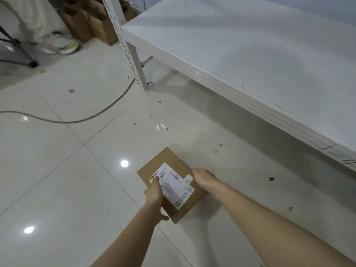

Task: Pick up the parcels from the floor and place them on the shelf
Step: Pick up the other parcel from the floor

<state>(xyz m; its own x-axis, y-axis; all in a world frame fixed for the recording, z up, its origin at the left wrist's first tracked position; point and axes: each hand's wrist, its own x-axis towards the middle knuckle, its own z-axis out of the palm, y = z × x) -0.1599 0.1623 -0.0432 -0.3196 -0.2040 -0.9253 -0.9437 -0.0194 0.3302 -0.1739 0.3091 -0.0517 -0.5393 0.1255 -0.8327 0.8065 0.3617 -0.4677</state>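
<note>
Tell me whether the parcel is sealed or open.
Sealed, apparently: the parcel lies flat, flaps closed, shipping label stuck across its top.

A single wide-angle head-mounted camera looks forward and steeply down from above onto the tiled floor [57, 170]. Both forearms enter from the bottom edge. The white shelf [250, 54] occupies the upper right, near the camera.

A flat brown cardboard parcel [172, 182] with a white paper label on top lies on the shiny white floor near the low white metal shelf [250, 60].
</note>
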